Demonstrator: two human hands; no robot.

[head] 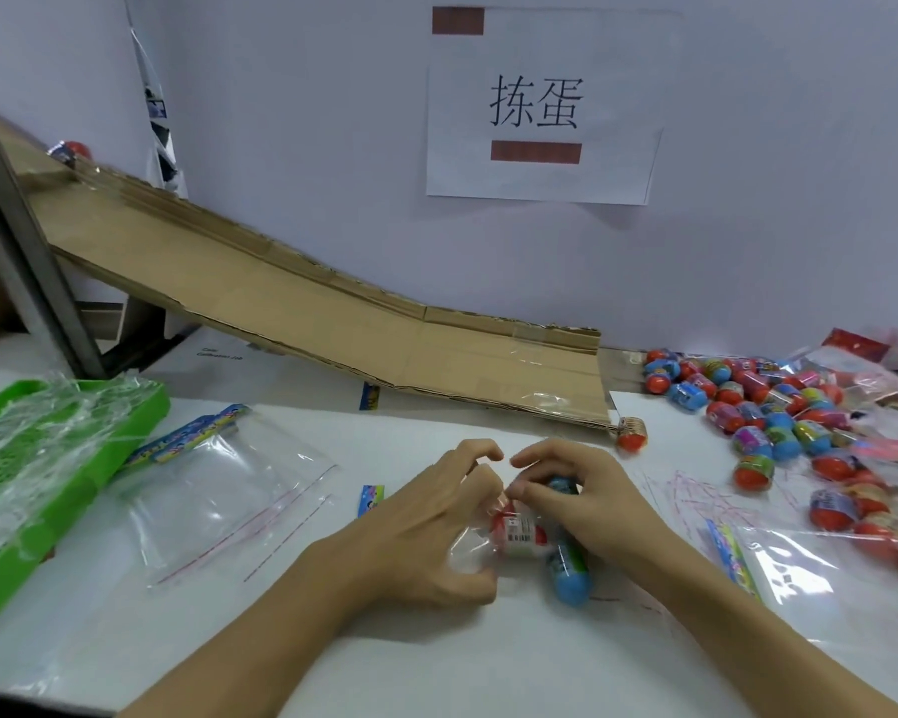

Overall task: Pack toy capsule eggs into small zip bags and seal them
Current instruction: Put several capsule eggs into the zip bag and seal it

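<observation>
Both hands meet at the table's middle over a small clear zip bag [470,549] holding capsule eggs. My left hand [436,526] pinches the bag's left side. My right hand [587,502] grips its right side, fingers curled over the eggs. A blue-ended egg [570,575] pokes out below my right hand, and a red and white egg [523,531] shows between the hands. A pile of loose red and blue capsule eggs [763,412] lies at the right.
Empty zip bags with colourful header cards [219,489] lie left of my hands, more bags [778,557] to the right. A green plastic basket [48,458] stands at the far left. A cardboard ramp [333,323] slopes down along the wall; one egg [632,433] sits at its foot.
</observation>
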